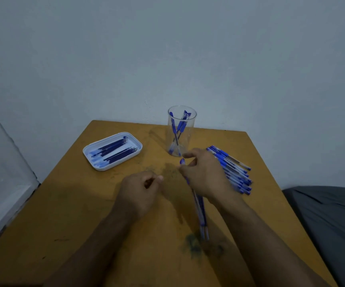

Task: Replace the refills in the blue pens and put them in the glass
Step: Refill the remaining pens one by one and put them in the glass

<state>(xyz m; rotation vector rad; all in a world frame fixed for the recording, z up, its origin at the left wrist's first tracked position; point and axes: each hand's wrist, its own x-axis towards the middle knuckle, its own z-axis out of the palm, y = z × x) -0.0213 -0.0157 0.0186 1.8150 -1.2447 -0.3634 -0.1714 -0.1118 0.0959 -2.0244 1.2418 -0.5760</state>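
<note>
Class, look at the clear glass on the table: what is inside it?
Several blue pens stand tilted inside the glass, caps mostly up. They overlap, so an exact count is unclear, and the right hand covers part of its base.

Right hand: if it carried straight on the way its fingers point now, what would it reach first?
Most likely the glass. The right hand, holding a blue pen, points its fingers up and left toward the glass base, with only bare table between. Depth is uncertain from this single view.
</note>
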